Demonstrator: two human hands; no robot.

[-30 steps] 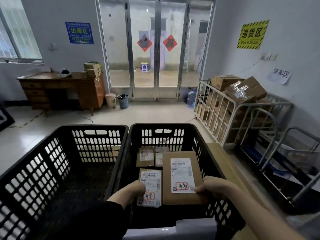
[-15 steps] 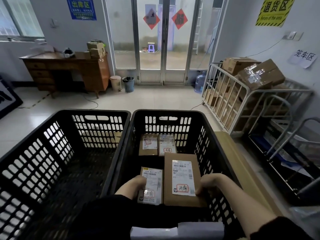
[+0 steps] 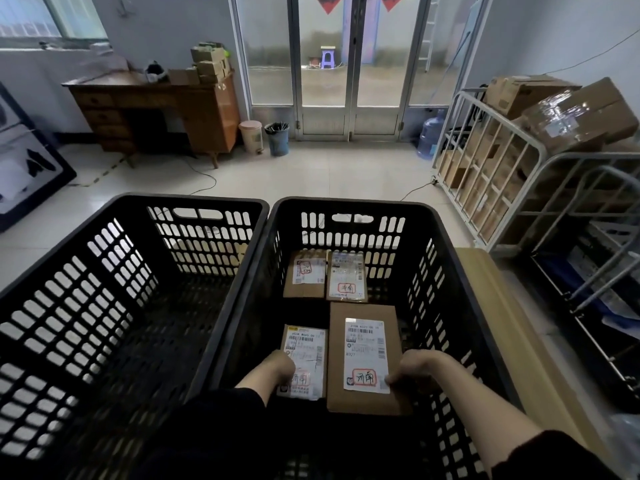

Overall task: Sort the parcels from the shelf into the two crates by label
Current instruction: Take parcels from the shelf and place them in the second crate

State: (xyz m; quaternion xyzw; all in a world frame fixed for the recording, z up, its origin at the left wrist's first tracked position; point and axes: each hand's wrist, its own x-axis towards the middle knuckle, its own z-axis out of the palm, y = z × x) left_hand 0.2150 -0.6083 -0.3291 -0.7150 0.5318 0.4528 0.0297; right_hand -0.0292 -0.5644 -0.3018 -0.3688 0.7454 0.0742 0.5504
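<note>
Your two parcels have come down over the last second. The big box and the small parcel now lie side by side on the floor of the right crate, just in front of two other parcels by its far wall. Your right hand still pinches the box's right edge, and your left hand curls over the small parcel's near corner. Both look set down, so you can probably let go and return to the shelf.

Small parcel depot: labelled parcels in a black crate, wire cage trolley piled with cartons, wooden desk.
</note>
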